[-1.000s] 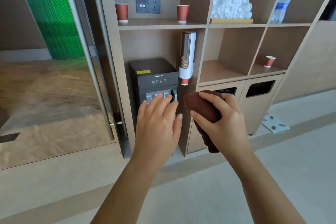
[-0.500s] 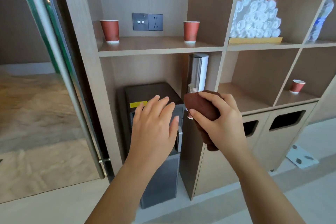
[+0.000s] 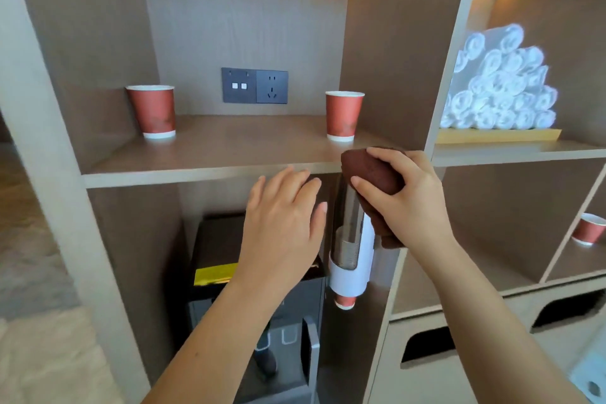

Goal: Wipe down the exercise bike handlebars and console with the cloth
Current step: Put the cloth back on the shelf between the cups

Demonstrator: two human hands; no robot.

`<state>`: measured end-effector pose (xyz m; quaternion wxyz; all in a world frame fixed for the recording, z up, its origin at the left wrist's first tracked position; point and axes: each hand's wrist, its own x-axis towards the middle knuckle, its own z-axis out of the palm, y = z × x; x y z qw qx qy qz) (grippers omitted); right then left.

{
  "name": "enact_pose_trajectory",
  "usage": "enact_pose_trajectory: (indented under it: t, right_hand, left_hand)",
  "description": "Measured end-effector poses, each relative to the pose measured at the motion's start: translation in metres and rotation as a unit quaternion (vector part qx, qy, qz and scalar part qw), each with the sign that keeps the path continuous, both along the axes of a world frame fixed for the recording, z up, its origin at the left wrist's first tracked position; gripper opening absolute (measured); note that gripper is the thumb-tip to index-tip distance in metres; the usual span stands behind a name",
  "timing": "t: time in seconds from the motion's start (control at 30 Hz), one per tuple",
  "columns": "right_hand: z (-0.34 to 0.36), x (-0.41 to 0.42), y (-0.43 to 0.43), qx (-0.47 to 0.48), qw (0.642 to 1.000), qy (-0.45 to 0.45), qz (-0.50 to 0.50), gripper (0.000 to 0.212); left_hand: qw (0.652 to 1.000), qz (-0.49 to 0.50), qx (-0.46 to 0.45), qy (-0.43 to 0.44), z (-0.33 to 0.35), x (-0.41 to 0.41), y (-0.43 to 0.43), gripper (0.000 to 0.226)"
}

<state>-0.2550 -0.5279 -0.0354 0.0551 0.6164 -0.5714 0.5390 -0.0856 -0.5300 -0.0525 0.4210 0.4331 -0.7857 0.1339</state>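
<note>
Right hand [image 3: 406, 197] clamped around a bunched dark-brown cloth [image 3: 370, 174], held up at the front edge of the wooden shelf [image 3: 210, 154], with the cloth's tail hanging below the palm in front of the cup dispenser [image 3: 352, 249]. Left hand [image 3: 282, 223] empty, fingers spread and loose, palm away, raised just beside the right hand and over the black water dispenser [image 3: 262, 298] in the lower bay. On the shelf: two red paper cups [image 3: 152, 111] [image 3: 343, 115] well apart, wall socket [image 3: 255, 85] between them; rolled white towels [image 3: 501, 82] stacked in the next bay right.
</note>
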Motion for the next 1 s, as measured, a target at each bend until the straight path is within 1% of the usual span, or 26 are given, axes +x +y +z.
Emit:
enact_pose_trajectory:
  t: [0.17, 0.33, 0.43, 0.57, 0.7, 0.77, 0.8, 0.87, 0.93, 1.0]
  right_hand:
    - [0.026, -0.024, -0.047, -0.007, 1.0, -0.008, -0.011, 0.042]
    - [0.044, -0.042, -0.088, 0.016, 0.998, 0.027, -0.054, 0.04]
    - [0.05, -0.048, -0.108, 0.053, 0.994, 0.055, -0.082, 0.039]
    - [0.055, -0.053, -0.126, 0.12, 0.983, 0.099, -0.101, 0.045]
    - [0.06, -0.054, -0.134, 0.217, 0.955, 0.161, -0.122, 0.05]
    - [0.062, -0.052, -0.132, 0.236, 0.946, 0.173, -0.14, 0.055]
    - [0.062, -0.051, -0.128, 0.228, 0.947, 0.17, -0.15, 0.056]
    - [0.058, -0.049, -0.115, 0.181, 0.961, 0.147, -0.152, 0.054]
    - [0.048, -0.047, -0.097, 0.116, 0.978, 0.132, -0.11, 0.05]
    - [0.035, -0.044, -0.076, 0.064, 0.987, 0.134, -0.063, 0.047]
  left_hand:
    - [1.0, -0.014, -0.006, -0.001, 0.016, -0.017, -0.043, 0.029]
    - [0.999, -0.036, -0.031, 0.0, 0.029, -0.033, -0.074, 0.028]
    - [0.999, -0.036, -0.033, 0.002, 0.033, -0.039, -0.089, 0.029]
    - [0.999, -0.029, -0.022, 0.006, 0.033, -0.04, -0.106, 0.031]
    - [1.0, -0.006, -0.027, -0.006, 0.029, -0.041, -0.116, 0.032]
    - [0.999, 0.003, -0.035, -0.013, 0.027, -0.042, -0.118, 0.033]
    - [0.999, 0.004, -0.04, -0.013, 0.026, -0.043, -0.119, 0.033]
    - [0.998, 0.003, -0.055, -0.014, 0.024, -0.042, -0.12, 0.032]
    - [0.998, 0.004, -0.064, -0.018, 0.023, -0.042, -0.12, 0.036]
    - [0.998, 0.002, -0.065, -0.017, 0.023, -0.042, -0.12, 0.038]
